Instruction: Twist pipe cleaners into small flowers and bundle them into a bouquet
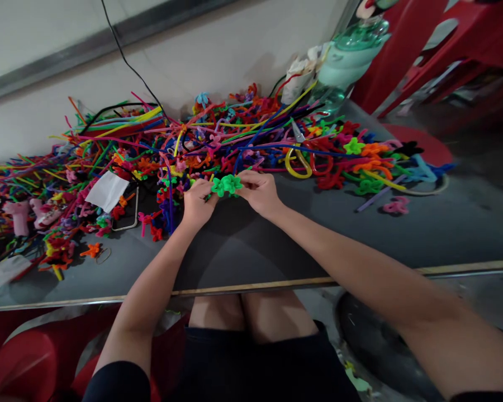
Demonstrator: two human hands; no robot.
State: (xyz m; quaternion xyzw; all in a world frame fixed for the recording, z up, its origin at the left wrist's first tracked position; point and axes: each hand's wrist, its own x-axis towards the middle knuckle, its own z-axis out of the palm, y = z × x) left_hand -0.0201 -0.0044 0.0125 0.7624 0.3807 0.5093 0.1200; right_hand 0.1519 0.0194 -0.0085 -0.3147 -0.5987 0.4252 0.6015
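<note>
Between my two hands is a bright green pipe-cleaner flower (226, 186) with looped, fuzzy petals. My left hand (199, 200) pinches it from the left side, fingers closed. From the right, my right hand (260, 191) grips its other edge between thumb and fingers. The flower is held just above the grey table (251, 245), in front of a long heap of coloured pipe cleaners (218, 139). Parts of the flower are covered by my fingertips.
Scissors (299, 159) with yellow and red handles lie right of the heap. A green water bottle (347, 61) and a white cup (295, 84) stand at the back. White paper (108, 191) lies left. A red chair (419, 50) is at the right; a black basin (373, 335) is below.
</note>
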